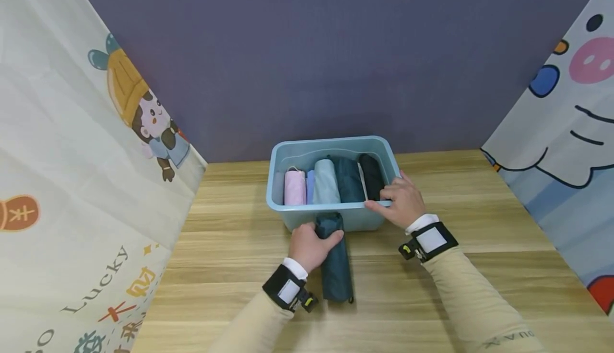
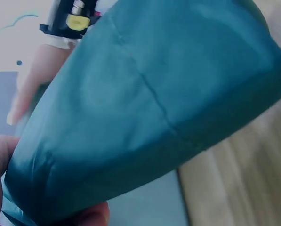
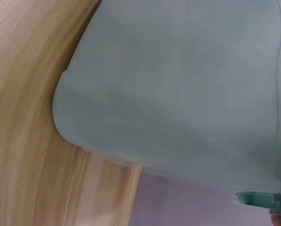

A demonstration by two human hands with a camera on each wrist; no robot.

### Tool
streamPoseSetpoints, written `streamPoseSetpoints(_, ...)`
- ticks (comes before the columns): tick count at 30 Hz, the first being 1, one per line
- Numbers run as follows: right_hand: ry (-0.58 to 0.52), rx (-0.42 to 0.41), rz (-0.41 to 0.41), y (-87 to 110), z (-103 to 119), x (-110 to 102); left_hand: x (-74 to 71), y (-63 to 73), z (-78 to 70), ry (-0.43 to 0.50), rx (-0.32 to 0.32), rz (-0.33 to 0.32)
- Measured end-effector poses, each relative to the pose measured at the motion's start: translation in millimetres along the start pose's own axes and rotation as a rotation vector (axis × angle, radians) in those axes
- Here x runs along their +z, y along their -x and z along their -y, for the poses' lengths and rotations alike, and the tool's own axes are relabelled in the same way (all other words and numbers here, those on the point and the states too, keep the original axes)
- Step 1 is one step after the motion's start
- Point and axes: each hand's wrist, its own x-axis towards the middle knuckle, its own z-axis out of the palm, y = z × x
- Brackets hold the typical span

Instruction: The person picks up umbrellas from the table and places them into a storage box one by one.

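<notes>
My left hand (image 1: 310, 247) grips a dark teal folded umbrella (image 1: 337, 267) near its upper end, thumb across the front. The umbrella is in front of a light blue plastic bin (image 1: 307, 215), its top overlapping the bin's front wall in the head view. Up close in the left wrist view, the umbrella's teal cover (image 2: 145, 108) with a seam fills most of the picture. My right hand (image 1: 403, 202) holds the bin's rim at the front right corner. Inside the bin stand a pink roll (image 1: 295, 187), a light blue roll (image 1: 326, 182), a dark teal one (image 1: 348, 179) and a black one (image 1: 370, 176).
A strip of something blue (image 1: 310, 187) shows between the pink and light blue rolls. The bin stands on a wood-grain table (image 1: 230, 267), close to a dark purple-grey wall (image 1: 307, 54). Printed curtains hang at the left (image 1: 62, 129) and right (image 1: 566, 145).
</notes>
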Motion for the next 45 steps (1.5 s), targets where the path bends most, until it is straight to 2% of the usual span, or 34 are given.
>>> streamPoseSetpoints(7, 0.005, 0.003, 0.002, 0.5, 0.1, -0.6, -25.9, 7.5, -24.4, 0.022, 0.1, 0.019)
streamPoseSetpoints(13, 0.003, 0.01, 0.005, 0.9, 1.4, -0.1, -61.2, 0.4, -48.4, 0.031, 0.183, 0.007)
streamPoseSetpoints(16, 0.0, 0.003, 0.001, 0.4, 1.7, -0.6, -78.2, -11.3, -58.1, 0.043, 0.192, -0.009)
streamPoseSetpoints(24, 0.009, -0.003, 0.012, 1.3, -0.8, 2.3, -122.5, -51.8, -83.0, 0.101, 0.149, -0.05)
streamPoseSetpoints(28, -0.001, 0.0, -0.006, 3.1, -0.1, 2.7, -138.5, -71.1, -97.5, 0.068, 0.155, -0.081)
streamPoseSetpoints(31, -0.007, -0.003, -0.023, 3.1, 0.7, 2.7, -145.4, -85.2, -105.2, 0.02, 0.153, -0.103)
streamPoseSetpoints(35, -0.008, -0.002, -0.026, 3.5, 0.1, 4.2, -148.6, -105.3, -107.2, -0.037, 0.134, -0.122)
streamPoseSetpoints(39, 0.001, 0.005, -0.019, 4.6, -0.9, 5.1, -147.8, -123.8, -103.8, -0.083, 0.103, -0.127)
streamPoseSetpoints(45, 0.007, -0.003, -0.017, 3.9, -0.4, 3.1, -139.1, -150.5, -90.3, -0.188, 0.041, -0.093)
